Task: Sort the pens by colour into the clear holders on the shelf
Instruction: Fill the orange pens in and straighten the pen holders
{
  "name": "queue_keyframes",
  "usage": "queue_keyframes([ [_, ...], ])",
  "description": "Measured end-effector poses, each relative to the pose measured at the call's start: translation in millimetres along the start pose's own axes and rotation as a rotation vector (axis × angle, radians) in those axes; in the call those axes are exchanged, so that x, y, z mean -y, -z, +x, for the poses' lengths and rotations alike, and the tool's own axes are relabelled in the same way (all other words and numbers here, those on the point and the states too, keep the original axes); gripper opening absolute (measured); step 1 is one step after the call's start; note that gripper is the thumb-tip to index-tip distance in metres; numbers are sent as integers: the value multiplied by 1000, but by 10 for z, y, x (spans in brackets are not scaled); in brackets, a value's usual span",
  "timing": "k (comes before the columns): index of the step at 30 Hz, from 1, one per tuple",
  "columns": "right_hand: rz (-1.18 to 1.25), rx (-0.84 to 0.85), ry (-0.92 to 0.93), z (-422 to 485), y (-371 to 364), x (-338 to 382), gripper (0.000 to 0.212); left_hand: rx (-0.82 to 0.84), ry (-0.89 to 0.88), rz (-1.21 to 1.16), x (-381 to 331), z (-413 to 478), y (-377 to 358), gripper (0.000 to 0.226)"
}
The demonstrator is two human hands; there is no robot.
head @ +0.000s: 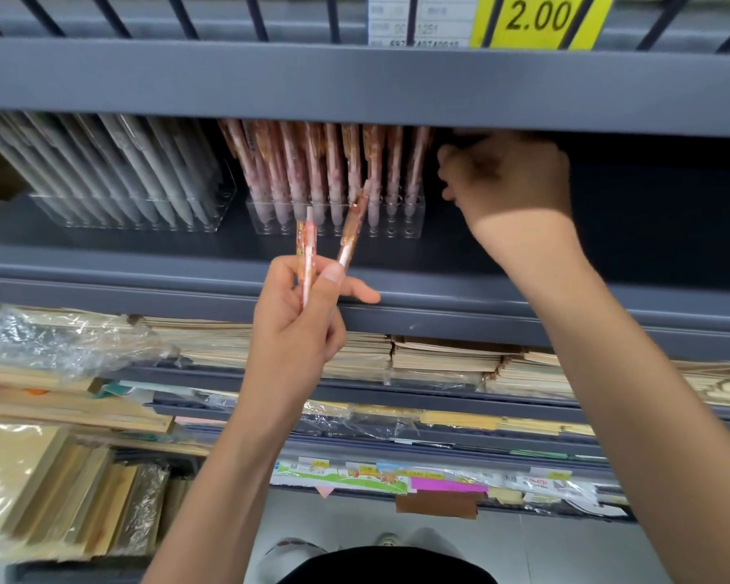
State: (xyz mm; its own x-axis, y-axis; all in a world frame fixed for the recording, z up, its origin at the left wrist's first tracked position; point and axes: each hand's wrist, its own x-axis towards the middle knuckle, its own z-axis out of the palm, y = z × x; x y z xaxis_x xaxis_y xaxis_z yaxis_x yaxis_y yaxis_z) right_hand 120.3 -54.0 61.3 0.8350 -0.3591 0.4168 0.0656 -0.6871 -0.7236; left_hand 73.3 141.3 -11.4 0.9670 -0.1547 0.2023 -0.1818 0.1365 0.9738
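My left hand point(300, 318) holds two pink-and-orange patterned pens point(308, 250) upright in front of the grey shelf point(144, 263). Behind them a clear holder point(338, 217) carries several pens of the same pink pattern. A second clear holder point(135, 208) to the left is filled with several grey-white pens point(152, 170). My right hand point(506, 179) reaches into the shadow under the upper shelf, just right of the pink holder, with its fingers curled; whether it holds anything is hidden.
The upper shelf's front rail point(355, 86) hangs low over the pens, with a yellow 2.00 price tag point(540, 19). Below are shelves with stacked notebooks point(439, 356) and plastic-wrapped paper goods point(60, 343). The shelf right of the pink holder is dark.
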Motion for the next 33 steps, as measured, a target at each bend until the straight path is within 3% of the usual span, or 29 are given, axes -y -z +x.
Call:
queue_keyframes([
  [4, 359, 222, -70, -332, 31, 31, 15, 26, -28, 3, 8, 7, -30, 11],
  [6, 413, 332, -76, -447, 32, 52, 13, 52, -38, -12, 14, 7, -46, 11],
  [11, 516, 404, -147, -536, 67, -1, 6, 74, -33, 6, 34, 14, -44, 9],
  [13, 657, 327, -185, -513, 80, -25, 9, 68, -27, 43, 43, 17, -32, 12],
  [17, 785, -40, -113, -385, 144, -89, 13, 15, 31, -43, 36, 24, -2, 32],
  [20, 728, -247, 6, -308, 157, -130, 12, 15, 88, -162, 25, 56, 10, 38],
  [24, 498, -320, 104, -240, 96, -182, 9, 7, 127, -166, 11, 78, 10, 39],
  [28, 242, -267, 155, -198, 51, -143, 17, -3, 91, -107, 1, 60, 12, 33],
  [33, -190, -57, 244, -68, 45, 11, 31, -12, 54, -74, -27, 57, 18, 27],
])
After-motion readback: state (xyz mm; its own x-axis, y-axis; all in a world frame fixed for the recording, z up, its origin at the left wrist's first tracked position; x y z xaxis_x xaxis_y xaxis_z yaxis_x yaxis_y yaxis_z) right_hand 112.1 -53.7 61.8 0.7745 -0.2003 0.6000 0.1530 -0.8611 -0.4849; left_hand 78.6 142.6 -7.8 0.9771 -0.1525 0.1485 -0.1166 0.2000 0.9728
